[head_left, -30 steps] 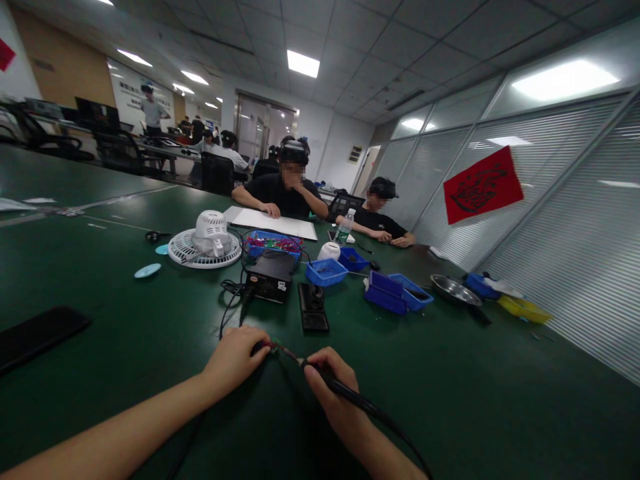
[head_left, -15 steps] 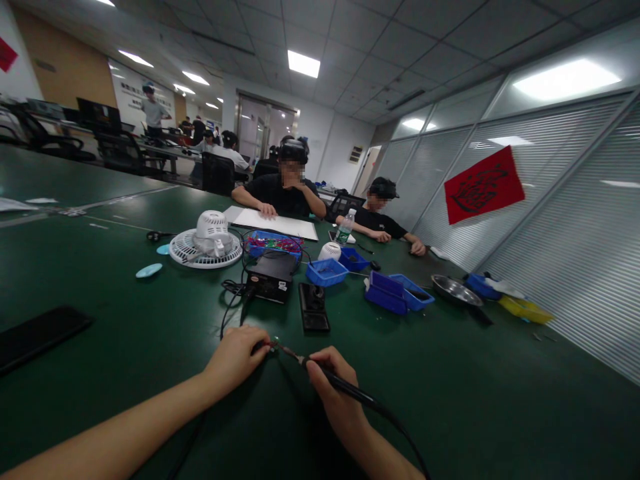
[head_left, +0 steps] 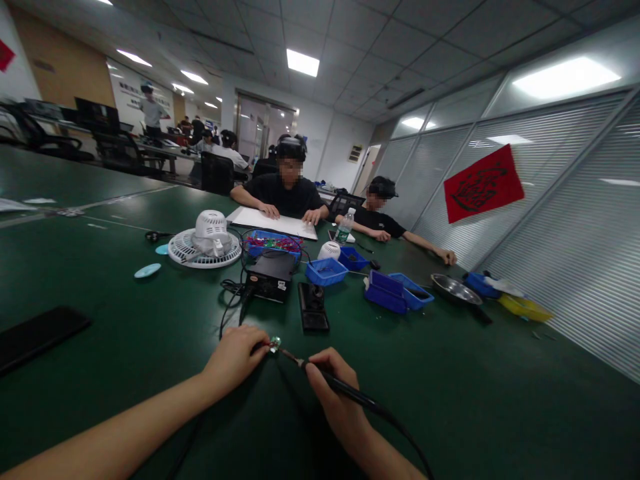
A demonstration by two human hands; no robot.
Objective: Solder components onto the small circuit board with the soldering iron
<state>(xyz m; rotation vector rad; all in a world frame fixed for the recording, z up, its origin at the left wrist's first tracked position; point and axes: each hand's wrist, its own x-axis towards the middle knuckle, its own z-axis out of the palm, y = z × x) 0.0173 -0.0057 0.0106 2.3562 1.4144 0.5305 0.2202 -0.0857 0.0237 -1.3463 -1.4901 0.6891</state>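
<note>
Between the fingertips of my left hand (head_left: 244, 352) is a small green circuit board (head_left: 275, 345), its face turned toward me. My right hand (head_left: 339, 393) is closed around the black handle of a soldering iron (head_left: 350, 391) like a pen. The iron's tip points left at the board; whether it touches cannot be made out. A black cable runs from the handle down past my right wrist. Just beyond my hands stand a black soldering station box (head_left: 271, 277) with cables and a black iron stand (head_left: 313, 308).
On the green table (head_left: 150, 333) are a white fan part (head_left: 205, 248), a blue basket of wired boards (head_left: 274, 244), several blue trays (head_left: 327, 272), a bottle (head_left: 345, 227), a metal bowl (head_left: 456, 291) and a black phone-like slab (head_left: 43, 337). Two people (head_left: 290, 180) sit opposite.
The circuit board has turned so more of its green face shows. Both my hands stay nearly in place. Opposite, one person's hand has come down to the white board; the other person's arm stretches further right.
</note>
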